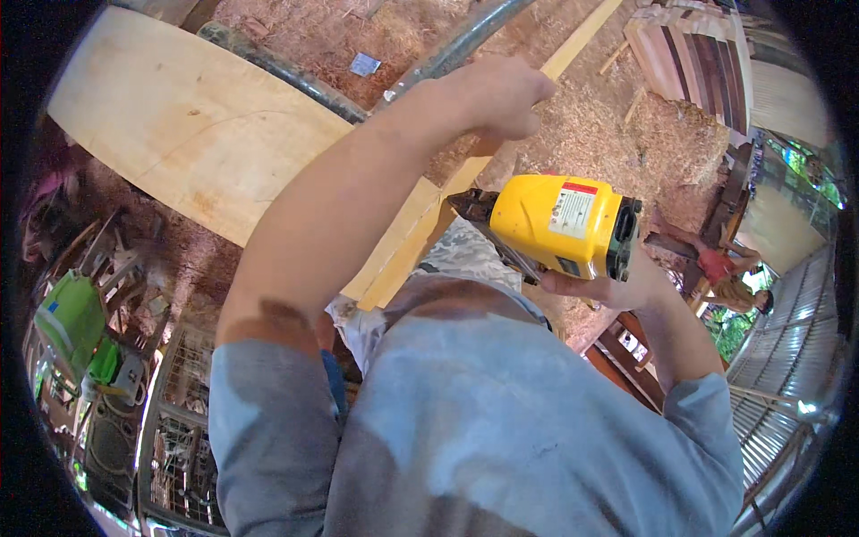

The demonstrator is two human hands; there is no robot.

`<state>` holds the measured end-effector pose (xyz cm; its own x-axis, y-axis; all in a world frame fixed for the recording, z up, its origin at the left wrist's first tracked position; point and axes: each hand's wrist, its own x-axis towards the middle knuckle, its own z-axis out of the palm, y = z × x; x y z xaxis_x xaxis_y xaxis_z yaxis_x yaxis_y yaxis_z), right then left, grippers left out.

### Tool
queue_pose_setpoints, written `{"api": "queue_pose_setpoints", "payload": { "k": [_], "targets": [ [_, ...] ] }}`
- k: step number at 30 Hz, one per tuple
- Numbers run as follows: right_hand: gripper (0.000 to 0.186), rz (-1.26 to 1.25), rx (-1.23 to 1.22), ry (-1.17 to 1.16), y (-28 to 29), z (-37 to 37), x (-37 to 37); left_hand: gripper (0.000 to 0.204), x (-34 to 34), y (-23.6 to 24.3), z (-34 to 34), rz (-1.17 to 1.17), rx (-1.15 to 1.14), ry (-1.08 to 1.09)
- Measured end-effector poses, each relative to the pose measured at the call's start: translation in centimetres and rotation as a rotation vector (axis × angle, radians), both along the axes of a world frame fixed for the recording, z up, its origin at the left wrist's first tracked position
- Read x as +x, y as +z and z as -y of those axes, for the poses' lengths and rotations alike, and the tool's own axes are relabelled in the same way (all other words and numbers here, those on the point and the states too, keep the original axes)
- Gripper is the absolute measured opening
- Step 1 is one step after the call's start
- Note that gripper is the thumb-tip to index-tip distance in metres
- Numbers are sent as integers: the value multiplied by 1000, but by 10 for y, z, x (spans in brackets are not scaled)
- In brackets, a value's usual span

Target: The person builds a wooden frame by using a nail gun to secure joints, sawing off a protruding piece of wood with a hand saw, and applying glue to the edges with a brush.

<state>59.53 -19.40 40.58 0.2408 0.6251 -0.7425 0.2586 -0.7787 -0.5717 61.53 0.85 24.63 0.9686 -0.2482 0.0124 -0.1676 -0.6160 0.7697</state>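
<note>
My right hand is wrapped round the handle of a yellow pneumatic nail gun, part of the grip hidden behind its body. The gun's dark nose touches or nearly touches a long pale wooden strip, which runs slantwise from near my waist to the far right. Farther along the strip, my left hand is closed over it, with the fingers curled down and partly hidden. A thin line runs lengthwise along the strip's near part, as if two pieces lie together.
A wide plywood sheet lies at left, beside dark metal pipes. Stacked boards lean at far right. Sawdust and shavings cover the floor. Another person is farther off at right. A green machine stands at left.
</note>
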Motion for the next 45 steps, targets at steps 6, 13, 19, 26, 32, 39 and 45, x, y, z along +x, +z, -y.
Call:
{"api": "queue_pose_setpoints", "payload": {
  "k": [6, 13, 19, 26, 32, 39, 45],
  "targets": [
    [53, 32, -38, 68, -1, 2, 0, 31, 2, 0, 1, -126, -62, -36],
    [57, -16, -93, -49, 3, -1, -4, 30, 4, 1, 0, -84, -5, -69],
    [60, -62, -85, -168, 7, -2, -4, 28, 5, 2, 3, -80, 7, -76],
    [60, -179, -127, -275, 7, -8, 3, 27, 1, 6, 2, -73, -33, -68],
    [61, -178, -96, -229, 5, -10, 5, 27, 3, 7, -1, -87, -33, -77],
    [61, -147, -187, -191, 7, -16, 3, 28, 3, 2, -1, -49, -32, -61],
    [57, -116, -225, -167, 9, -24, 2, 27, 1, 7, -2, -18, -16, -17]
  ]
}}
